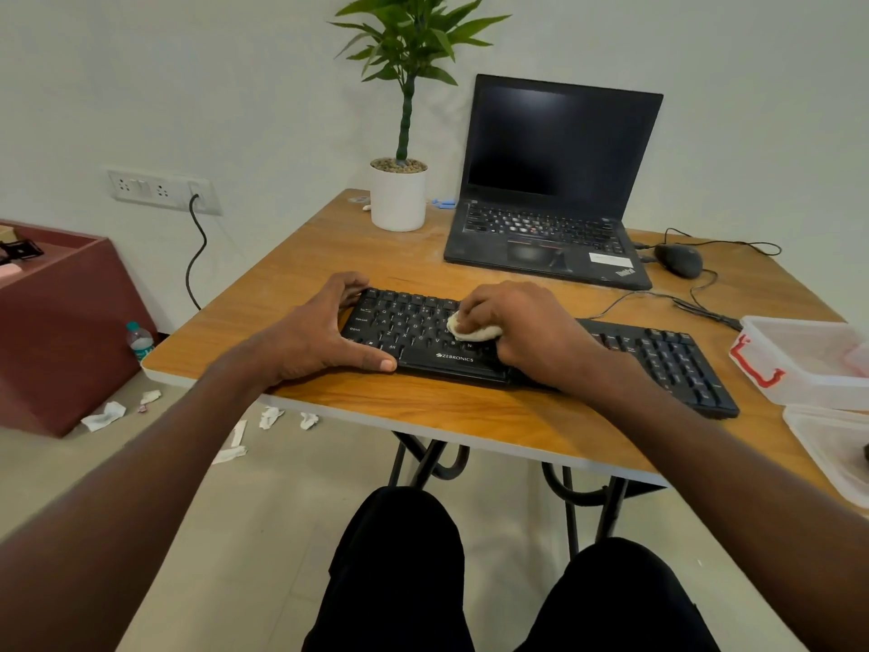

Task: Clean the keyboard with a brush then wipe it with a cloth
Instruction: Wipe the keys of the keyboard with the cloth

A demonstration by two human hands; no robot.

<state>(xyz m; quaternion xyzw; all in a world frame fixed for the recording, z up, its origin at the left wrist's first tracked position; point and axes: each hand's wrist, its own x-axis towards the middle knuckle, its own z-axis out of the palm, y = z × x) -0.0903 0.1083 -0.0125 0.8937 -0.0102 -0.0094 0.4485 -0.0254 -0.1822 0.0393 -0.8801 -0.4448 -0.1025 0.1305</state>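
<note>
1. Step in hand: judged to be the wipe. The right hand [512,329] presses a small pale cloth [472,330] on the keys of the keyboard [423,336]; no brush is seen in either hand, nor can I pick one out on the worktop [329,247].
2. Right fingers [470,309]: curled down over the cloth, grasping it; the wad shows just under and ahead of the fingertips, touching the middle letter rows.
3. Left hand [324,329]: grips the keyboard's left end, fingers hooked over the far corner, thumb laid straight along the near edge. Reads as a steadying hold.
4. Keyboard lies flat on the worktop, spanning from the left fingers to well past the right wrist; the keypad end beyond the right hand is uncovered.
5. Pose: both forearms reach forward from the seated body, wrists low, right palm facing down.
6. Next move, as a judgement: drag the cloth along the rows toward the keypad end with light pressure while the left hand holds the board from sliding.
7. Beyond the fingers: laptop [555,181], mouse [678,260], potted plant [399,134].
</note>
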